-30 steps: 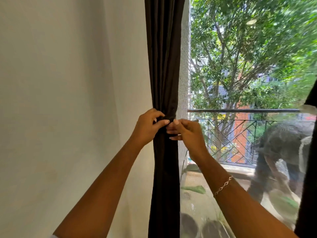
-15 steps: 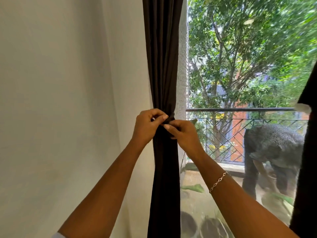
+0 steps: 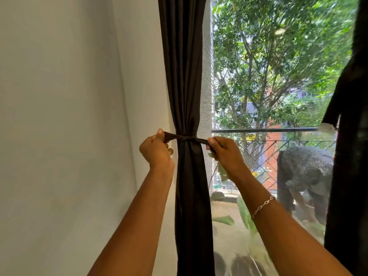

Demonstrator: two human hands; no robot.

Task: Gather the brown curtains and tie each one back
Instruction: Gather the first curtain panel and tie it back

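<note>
Here, largest first. Pale wall (image 3: pixel 69 116) fills the left half. Window glass (image 3: pixel 278 56) fills the right, with trees and a balcony railing (image 3: pixel 258 130) beyond it.

The brown curtain (image 3: pixel 183 66) hangs between wall and glass, long axis vertical. It is bunched into a narrow column and cinched at hand height. A second dark curtain (image 3: pixel 350 166) runs down the right edge of view. Cannot tell whether that one is tied.

Hands: left hand (image 3: pixel 157 154) is just left of the column and right hand (image 3: pixel 225 154) just right of it. Both are level with the cinch and about equally near it. Neither appears to touch the curtain body. Fingers are curled on both. The left pinches one tail of the tie band (image 3: pixel 200 140) between thumb and bent forefinger. The right has the other tail caught under its curled fingers.

What counts here: the band lies horizontal, crosswise to the curtain's hang. Its tails run straight out left and right from a small knot (image 3: pixel 186 138) at the front of the column, midway between the hands. Both tails look taut.

Judgement: the first knot is being drawn snug, so the pull runs outward along the band's line and the hands move apart. For a second crossing both hands would have to travel inward to the knot, which lies on each hand's thumb side. The risk is that an uneven pull drags the knot off centre or slides the band down the smooth cloth.

Thin chain bracelet (image 3: pixel 262 205) on the right wrist, well clear of the band.
</note>
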